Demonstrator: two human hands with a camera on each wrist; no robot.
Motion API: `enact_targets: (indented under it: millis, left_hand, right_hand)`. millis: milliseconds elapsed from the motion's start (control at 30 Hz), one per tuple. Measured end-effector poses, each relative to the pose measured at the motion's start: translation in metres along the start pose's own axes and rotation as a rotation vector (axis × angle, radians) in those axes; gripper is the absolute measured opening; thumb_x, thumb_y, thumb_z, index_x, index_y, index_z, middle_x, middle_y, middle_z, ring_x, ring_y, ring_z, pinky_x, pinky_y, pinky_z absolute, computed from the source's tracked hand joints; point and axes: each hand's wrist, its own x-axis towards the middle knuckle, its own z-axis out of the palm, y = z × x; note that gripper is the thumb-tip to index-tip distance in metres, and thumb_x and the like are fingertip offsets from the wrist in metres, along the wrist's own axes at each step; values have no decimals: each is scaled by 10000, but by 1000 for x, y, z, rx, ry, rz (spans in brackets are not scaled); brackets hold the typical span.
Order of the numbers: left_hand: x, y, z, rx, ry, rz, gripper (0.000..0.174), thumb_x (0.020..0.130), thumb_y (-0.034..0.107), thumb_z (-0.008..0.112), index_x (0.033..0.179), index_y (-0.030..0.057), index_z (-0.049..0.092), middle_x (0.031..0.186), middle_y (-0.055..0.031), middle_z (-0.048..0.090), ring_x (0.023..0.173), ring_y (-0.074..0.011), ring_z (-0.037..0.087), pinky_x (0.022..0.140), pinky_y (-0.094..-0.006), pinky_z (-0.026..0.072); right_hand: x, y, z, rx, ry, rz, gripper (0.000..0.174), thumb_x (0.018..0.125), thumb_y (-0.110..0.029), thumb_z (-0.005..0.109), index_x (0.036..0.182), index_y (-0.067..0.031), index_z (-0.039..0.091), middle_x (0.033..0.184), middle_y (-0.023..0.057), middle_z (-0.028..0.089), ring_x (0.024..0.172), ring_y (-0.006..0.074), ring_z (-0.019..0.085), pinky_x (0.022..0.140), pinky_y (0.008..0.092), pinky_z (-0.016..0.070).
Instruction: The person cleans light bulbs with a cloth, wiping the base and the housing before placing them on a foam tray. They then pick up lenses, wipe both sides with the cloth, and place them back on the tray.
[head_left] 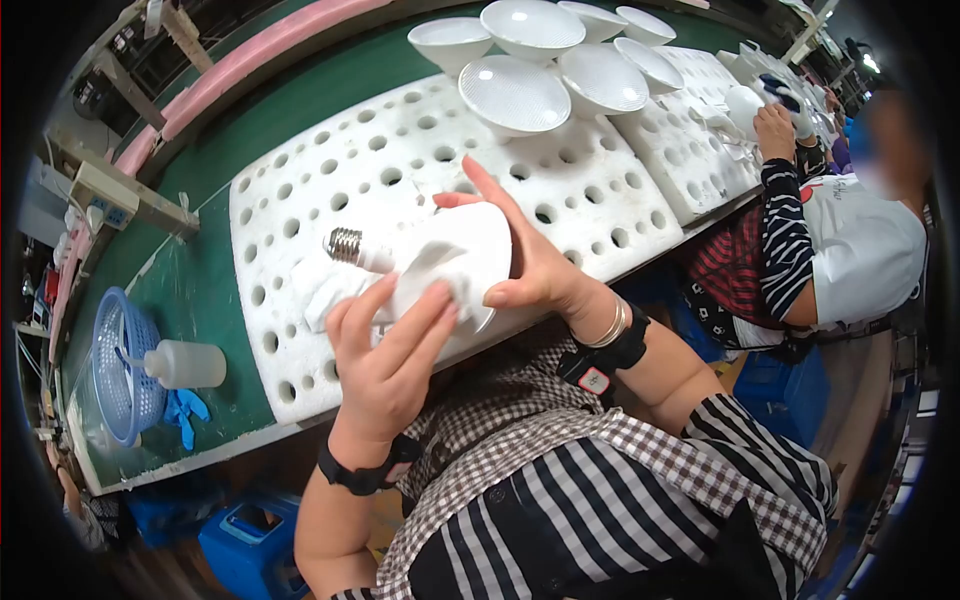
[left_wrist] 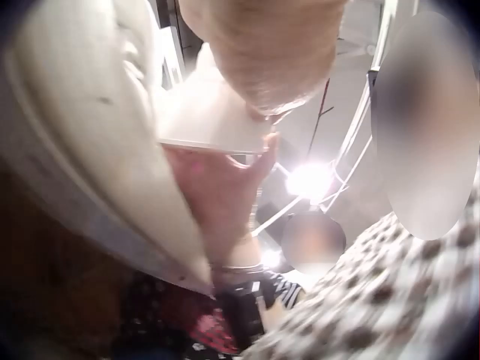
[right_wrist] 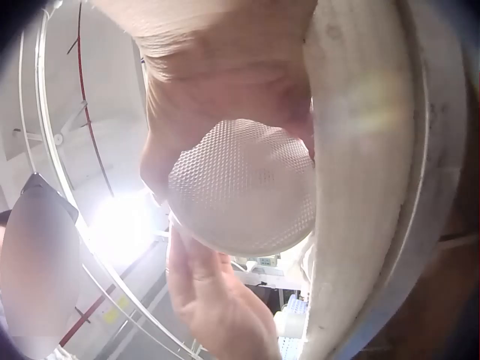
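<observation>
A white reflector light bulb (head_left: pixel 492 235) lies on its side over the foam board, its metal screw base (head_left: pixel 345 245) pointing left. My right hand (head_left: pixel 548 262) grips the wide front end, thumb on the near side and fingers spread over the far side. The bulb's dimpled lens (right_wrist: pixel 244 199) faces my right wrist. With bent fingers, my left hand (head_left: pixel 385 355) holds a crumpled white cloth (head_left: pixel 325 292) against the bulb's side. In the left wrist view, the bulb's pale cone (left_wrist: pixel 202 112) shows between both hands.
A white foam board (head_left: pixel 300 190) full of holes covers the green table (head_left: pixel 165 265). Several finished-looking bulbs (head_left: pixel 515 95) stand lens-up at its back. At left are a blue basket (head_left: pixel 125 365), a squeeze bottle (head_left: pixel 190 364) and a blue glove (head_left: pixel 184 412). Another person (head_left: pixel 850 240) works at right.
</observation>
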Motion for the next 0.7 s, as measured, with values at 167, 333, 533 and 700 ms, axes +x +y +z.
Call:
enact_targets:
  millis: [167,333,533,700]
  left_hand:
    - [-29,-15,8,-21,139,-371,295,789,-9,670,1079,34,699,1169,-97,664,1100,-339,554,943,-410,434]
    - [-12,-20,-4,-681,478,-939,349,1009,144,496,1292,-56,532,1187,-105,623,1034,-165,602,892,-311,482]
    - [19,-36,0,-1304,379,-965,368,1000,224,540,1279,-15,536,1122,-86,644,963,-152,624,777,-308,520]
    - [19,-52,5,-1428,205,-958,276,953,267,588,1093,30,604,968,-48,663,817,-131,626,655,-269,511]
  right_hand:
    - [-4,-8,0,246,66,43,1324,591,-538,826,1546,-60,44,1465,206,371,1337,300,416,1105,424,341]
    - [-14,-21,8,607,23,209,926,798,-613,584,1496,-96,263,1403,115,455,1267,253,471,1066,415,371]
    - [-9,-27,14,665,-30,432,729,875,-662,419,1358,-122,501,1320,82,547,1189,249,542,972,422,458]
    - [-6,-30,16,686,40,559,783,875,-706,363,1370,-114,497,1318,83,553,1189,265,540,969,416,465]
